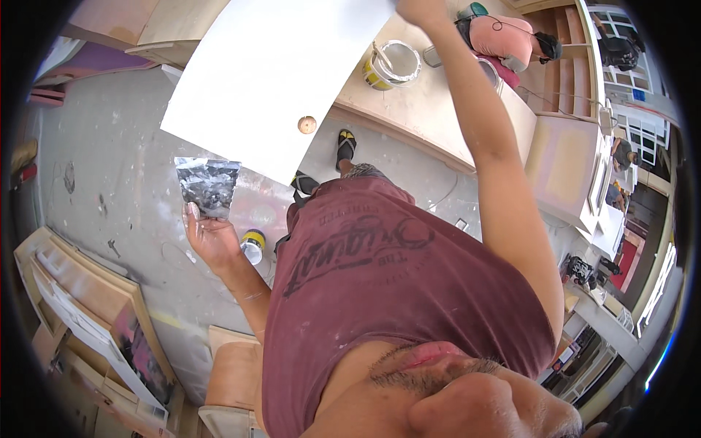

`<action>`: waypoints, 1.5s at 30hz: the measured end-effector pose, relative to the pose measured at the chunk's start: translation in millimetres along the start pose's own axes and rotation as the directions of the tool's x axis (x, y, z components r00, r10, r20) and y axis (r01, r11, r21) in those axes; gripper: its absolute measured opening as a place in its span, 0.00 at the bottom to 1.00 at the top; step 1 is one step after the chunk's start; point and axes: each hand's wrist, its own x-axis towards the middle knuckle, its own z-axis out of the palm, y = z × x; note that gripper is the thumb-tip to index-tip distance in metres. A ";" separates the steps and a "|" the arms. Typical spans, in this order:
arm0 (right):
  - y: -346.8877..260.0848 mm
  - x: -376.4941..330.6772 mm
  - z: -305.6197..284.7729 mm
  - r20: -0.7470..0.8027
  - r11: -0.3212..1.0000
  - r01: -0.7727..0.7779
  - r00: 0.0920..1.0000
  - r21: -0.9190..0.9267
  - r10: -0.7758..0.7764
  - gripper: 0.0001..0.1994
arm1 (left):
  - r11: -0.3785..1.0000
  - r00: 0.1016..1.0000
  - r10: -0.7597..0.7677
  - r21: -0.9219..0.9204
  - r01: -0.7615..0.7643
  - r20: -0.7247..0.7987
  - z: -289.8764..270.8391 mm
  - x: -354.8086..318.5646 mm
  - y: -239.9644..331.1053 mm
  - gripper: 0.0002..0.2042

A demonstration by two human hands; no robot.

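The left hand (212,237) holds a wide scraper blade (208,186) smeared with dark filler, its grip closed around the handle, low over the grey floor (109,146). The right hand (420,9) reaches up to the far edge of a white board (270,66) on the worktop (431,109); its grip cannot be made out. A paint tub (394,64) stands just beside the board.

Smooth, matt white board (270,73), with one small round bare-wood spot (307,125). Flat scraper blade (208,186) in the left hand (212,237), smeared grey and white, a bit shiny. Shiny metal tin (392,64) with a yellow side, white inside. Pale bare wood bench (431,117), smooth. Rough grey concrete floor (109,190), spotted with paint. Soft, dull red cloth shirt (380,285).
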 end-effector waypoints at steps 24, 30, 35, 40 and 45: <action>-79.2 -37.0 48.0 -0.137 0.954 0.296 0.948 0.059 -0.286 0.10 | 0.991 0.998 0.055 -0.123 -0.056 -0.017 -17.9 3.6 -11.0 0.10; -150.6 -163.5 43.8 0.027 0.787 0.613 0.788 0.067 -0.616 0.08 | 0.980 0.997 0.039 -0.197 -0.025 0.066 -28.6 5.9 -10.8 0.10; -117.1 -170.3 13.1 0.182 0.792 0.576 0.773 0.201 -0.608 0.24 | 0.994 0.996 0.086 -0.061 -0.086 -0.013 -11.8 -1.7 -8.8 0.10; -21.1 -51.0 19.6 -0.121 0.972 0.210 0.973 0.108 -0.197 0.13 | 0.994 0.998 0.031 -0.111 -0.026 0.047 -27.3 10.8 -7.4 0.11; -69.6 -119.8 49.5 -0.094 0.922 0.376 0.918 -0.098 -0.385 0.17 | 0.996 0.995 0.007 -0.092 0.002 0.103 -28.3 6.7 -2.5 0.11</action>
